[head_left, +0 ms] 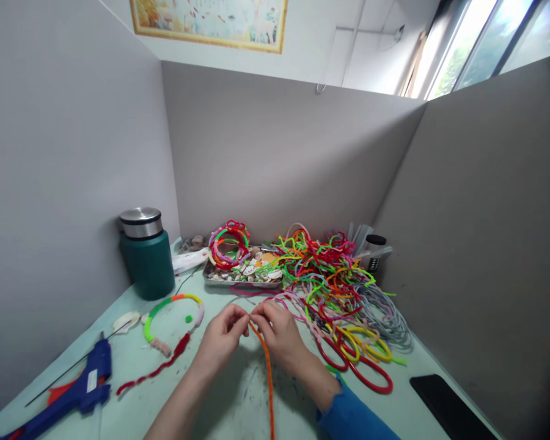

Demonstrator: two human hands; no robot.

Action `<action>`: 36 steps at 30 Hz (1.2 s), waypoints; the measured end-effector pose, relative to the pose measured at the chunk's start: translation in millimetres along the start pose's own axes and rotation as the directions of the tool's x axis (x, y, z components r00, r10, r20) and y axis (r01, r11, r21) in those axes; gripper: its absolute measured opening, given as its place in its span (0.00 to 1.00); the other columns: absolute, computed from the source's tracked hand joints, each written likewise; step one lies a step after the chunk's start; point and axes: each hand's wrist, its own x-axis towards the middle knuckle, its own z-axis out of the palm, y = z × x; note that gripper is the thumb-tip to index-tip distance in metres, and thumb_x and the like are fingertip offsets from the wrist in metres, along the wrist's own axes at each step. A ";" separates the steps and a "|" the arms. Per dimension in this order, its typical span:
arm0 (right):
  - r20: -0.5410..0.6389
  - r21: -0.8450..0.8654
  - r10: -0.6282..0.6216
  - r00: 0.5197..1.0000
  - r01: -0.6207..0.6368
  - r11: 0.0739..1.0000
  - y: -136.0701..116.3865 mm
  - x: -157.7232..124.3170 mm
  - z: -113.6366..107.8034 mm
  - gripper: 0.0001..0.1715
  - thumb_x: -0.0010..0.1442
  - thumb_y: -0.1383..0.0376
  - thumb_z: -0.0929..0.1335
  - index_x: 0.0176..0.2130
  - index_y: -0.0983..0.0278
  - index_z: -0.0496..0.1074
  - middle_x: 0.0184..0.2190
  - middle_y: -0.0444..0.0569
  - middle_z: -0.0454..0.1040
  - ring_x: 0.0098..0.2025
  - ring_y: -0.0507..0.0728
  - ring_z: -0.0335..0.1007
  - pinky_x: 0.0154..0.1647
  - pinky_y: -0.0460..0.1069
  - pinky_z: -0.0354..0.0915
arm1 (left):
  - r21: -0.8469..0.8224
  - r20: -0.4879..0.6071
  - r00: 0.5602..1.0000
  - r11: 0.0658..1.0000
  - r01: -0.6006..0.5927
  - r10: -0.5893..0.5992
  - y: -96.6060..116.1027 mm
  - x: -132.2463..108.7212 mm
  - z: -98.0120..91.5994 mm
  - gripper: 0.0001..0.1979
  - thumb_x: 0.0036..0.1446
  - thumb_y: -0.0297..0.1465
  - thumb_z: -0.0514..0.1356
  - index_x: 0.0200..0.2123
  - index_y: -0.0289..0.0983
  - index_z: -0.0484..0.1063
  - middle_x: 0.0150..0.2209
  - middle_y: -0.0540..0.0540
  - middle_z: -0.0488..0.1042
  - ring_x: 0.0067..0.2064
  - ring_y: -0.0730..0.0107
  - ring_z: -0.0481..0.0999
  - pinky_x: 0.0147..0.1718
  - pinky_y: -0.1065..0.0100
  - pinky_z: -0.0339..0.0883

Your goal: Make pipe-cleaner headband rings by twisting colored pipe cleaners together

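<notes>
Both hands meet over the middle of the table, fingertips pinched together. My left hand (224,335) and my right hand (279,333) grip the upper end of an orange pipe cleaner (269,373). Its long tail runs down toward me, past the bottom edge of the view. The very tip between the fingers is hidden. Left of my hands lies a ring wrapped in coloured pipe cleaner (150,318), in green, yellow, orange and pink sections. From its open end trails a dark red pipe cleaner (158,368), partly wound.
A blue glue gun (91,379) lies at the left, near a green bottle (147,263). Behind my hands stands a metal tray (238,283) with small pieces and finished rings (220,260). A tangled pipe cleaner heap (321,269), red-handled scissors (371,376) and a black phone (449,406) are rightward.
</notes>
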 end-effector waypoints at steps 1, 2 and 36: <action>0.011 0.055 0.059 0.998 -0.059 0.997 -1.3 0.7 0.1 0.09 0.59 0.68 0.63 0.29 0.64 0.68 0.25 0.44 0.68 0.29 0.51 0.63 0.30 0.46 0.57 | 0.006 -0.007 1.000 1.000 -0.009 0.009 0.7 -0.1 0.0 0.13 0.51 0.40 0.57 0.26 0.36 0.63 0.20 0.55 0.65 0.18 0.80 0.56 0.18 0.75 0.48; 0.037 0.121 0.118 0.992 -0.122 0.985 -2.4 1.5 0.1 0.09 0.59 0.67 0.63 0.28 0.65 0.67 0.24 0.43 0.67 0.27 0.51 0.62 0.28 0.45 0.56 | 0.015 -0.015 1.000 1.000 -0.014 0.014 0.9 0.0 0.1 0.12 0.51 0.40 0.57 0.26 0.36 0.64 0.20 0.55 0.64 0.18 0.80 0.56 0.18 0.75 0.48; -0.009 -0.514 -0.454 0.891 0.385 0.766 8.5 -2.3 3.3 0.09 0.61 0.70 0.61 0.30 0.66 0.67 0.26 0.48 0.71 0.32 0.54 0.63 0.38 0.53 0.53 | -0.032 0.008 1.000 0.999 0.025 -0.025 0.2 1.4 -1.2 0.11 0.51 0.37 0.57 0.27 0.35 0.65 0.18 0.56 0.63 0.18 0.80 0.54 0.18 0.75 0.45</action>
